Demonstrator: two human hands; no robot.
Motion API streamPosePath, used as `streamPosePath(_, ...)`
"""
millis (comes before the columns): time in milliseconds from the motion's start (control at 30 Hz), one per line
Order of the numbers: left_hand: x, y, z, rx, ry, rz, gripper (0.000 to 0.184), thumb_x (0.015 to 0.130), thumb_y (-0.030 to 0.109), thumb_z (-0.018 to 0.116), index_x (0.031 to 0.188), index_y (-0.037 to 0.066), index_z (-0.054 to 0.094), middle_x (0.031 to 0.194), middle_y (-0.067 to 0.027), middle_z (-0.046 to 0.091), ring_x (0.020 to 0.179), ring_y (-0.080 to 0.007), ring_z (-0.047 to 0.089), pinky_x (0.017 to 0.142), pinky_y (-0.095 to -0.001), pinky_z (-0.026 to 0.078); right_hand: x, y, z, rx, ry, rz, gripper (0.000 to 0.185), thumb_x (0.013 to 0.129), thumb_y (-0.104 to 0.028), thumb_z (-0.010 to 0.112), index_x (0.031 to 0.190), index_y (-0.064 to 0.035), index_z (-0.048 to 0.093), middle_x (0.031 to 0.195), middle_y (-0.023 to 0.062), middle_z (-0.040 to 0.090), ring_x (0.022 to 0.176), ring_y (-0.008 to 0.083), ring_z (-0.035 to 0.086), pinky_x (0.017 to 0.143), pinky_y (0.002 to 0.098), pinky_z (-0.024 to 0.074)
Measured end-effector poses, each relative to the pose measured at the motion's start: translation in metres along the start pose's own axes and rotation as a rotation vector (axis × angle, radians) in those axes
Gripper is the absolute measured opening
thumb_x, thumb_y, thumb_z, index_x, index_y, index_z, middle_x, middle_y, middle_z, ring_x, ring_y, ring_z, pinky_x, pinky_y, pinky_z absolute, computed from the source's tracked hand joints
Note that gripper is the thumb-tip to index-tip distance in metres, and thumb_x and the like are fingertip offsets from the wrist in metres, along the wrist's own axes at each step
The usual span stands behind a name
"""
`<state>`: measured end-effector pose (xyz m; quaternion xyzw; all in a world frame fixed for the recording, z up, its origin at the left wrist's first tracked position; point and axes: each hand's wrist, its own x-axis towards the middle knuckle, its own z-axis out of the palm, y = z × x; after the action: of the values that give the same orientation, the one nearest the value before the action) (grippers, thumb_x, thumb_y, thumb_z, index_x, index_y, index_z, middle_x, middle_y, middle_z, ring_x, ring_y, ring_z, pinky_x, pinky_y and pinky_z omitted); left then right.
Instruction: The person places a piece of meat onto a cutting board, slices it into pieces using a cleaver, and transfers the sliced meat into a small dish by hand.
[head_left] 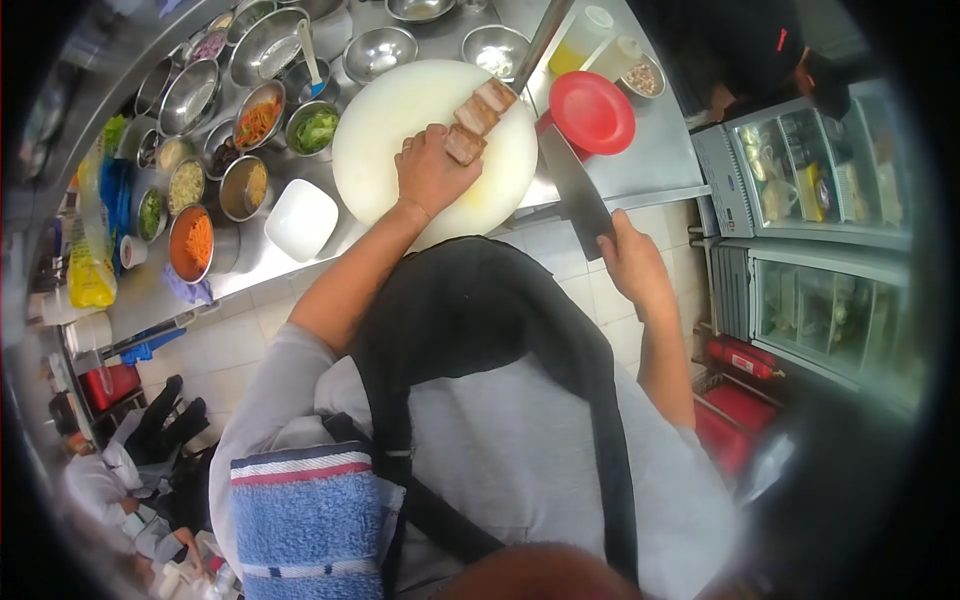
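Observation:
On the round white cutting board (380, 130) lie several blocks of browned pork belly (477, 115) in a slanting row. My left hand (435, 170) rests on the board with its fingers curled against the nearest pork block (463, 145); the fingertips are partly hidden. Off the board's right side, my right hand (635, 258) is wrapped round the handle of a cleaver (578, 192). Its broad blade points up and left, apart from the pork, with the tip by a red plate (592, 112).
Metal bowls of shredded carrot (199, 245), green vegetables (318, 130) and other cut food crowd the left counter. A white square bowl (301, 220) sits beside the board. Oil containers (580, 40) stand behind the plate. Glass-doored fridges (820, 180) are at right; other people (130, 480) are lower left.

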<state>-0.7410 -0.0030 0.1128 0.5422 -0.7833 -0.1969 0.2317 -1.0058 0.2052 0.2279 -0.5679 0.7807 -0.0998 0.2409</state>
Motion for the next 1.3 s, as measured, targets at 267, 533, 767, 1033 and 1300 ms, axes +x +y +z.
streamPosePath(267, 0.027, 0.011, -0.008, 0.048, -0.228, -0.071, 0.081, 0.076, 0.051, 0.084, 0.133, 0.000, 0.059, 0.121, -0.0213, 0.074, 0.123, -0.0402, 0.065, 0.103, -0.0545, 0.050, -0.009, 0.011, 0.027, 0.134, 0.010, 0.099, 0.023, 0.104, -0.012, 0.064, 0.113, -0.0003, 0.047, 0.088, 0.0283, 0.071, 0.086, 0.0521, 0.068, 0.075, 0.0558, 0.0520)
streamPosePath(533, -0.002, -0.054, -0.039, -0.350, -0.156, -0.081, 0.080, 0.084, 0.042, 0.089, 0.145, -0.002, 0.060, 0.143, -0.0227, 0.063, 0.130, -0.0324, 0.062, 0.108, -0.0437, 0.052, -0.018, 0.016, 0.037, 0.212, -0.026, 0.196, 0.023, 0.105, -0.015, 0.064, 0.116, -0.0023, 0.048, 0.089, 0.0283, 0.073, 0.086, 0.0518, 0.070, 0.074, 0.0555, 0.0532)
streamPosePath(767, -0.027, -0.031, -0.038, -0.204, 0.036, -0.037, 0.073, 0.083, 0.045, 0.090, 0.133, -0.002, 0.066, 0.125, -0.0205, 0.066, 0.118, -0.0341, 0.065, 0.102, -0.0450, 0.053, -0.010, 0.008, 0.037, 0.209, -0.047, 0.162, 0.024, 0.105, -0.016, 0.065, 0.116, -0.0026, 0.048, 0.087, 0.0291, 0.071, 0.084, 0.0530, 0.068, 0.072, 0.0563, 0.0509)
streamPosePath(1033, -0.045, -0.062, -0.046, -0.095, 0.025, 0.041, 0.071, 0.082, 0.044, 0.084, 0.132, -0.003, 0.065, 0.126, -0.0257, 0.065, 0.119, -0.0425, 0.064, 0.104, -0.0482, 0.052, -0.002, -0.005, 0.031, 0.156, -0.044, 0.073, 0.024, 0.104, -0.016, 0.066, 0.114, -0.0031, 0.048, 0.085, 0.0307, 0.070, 0.085, 0.0549, 0.067, 0.073, 0.0579, 0.0502)
streamPosePath(1300, -0.042, -0.009, -0.050, 0.004, -0.151, -0.247, 0.083, 0.080, 0.048, 0.081, 0.135, -0.008, 0.056, 0.123, -0.0311, 0.062, 0.118, -0.0452, 0.064, 0.101, -0.0517, 0.055, 0.002, -0.027, 0.025, 0.140, -0.075, 0.018, 0.024, 0.104, -0.016, 0.065, 0.116, -0.0039, 0.048, 0.085, 0.0312, 0.069, 0.084, 0.0559, 0.066, 0.072, 0.0594, 0.0490)
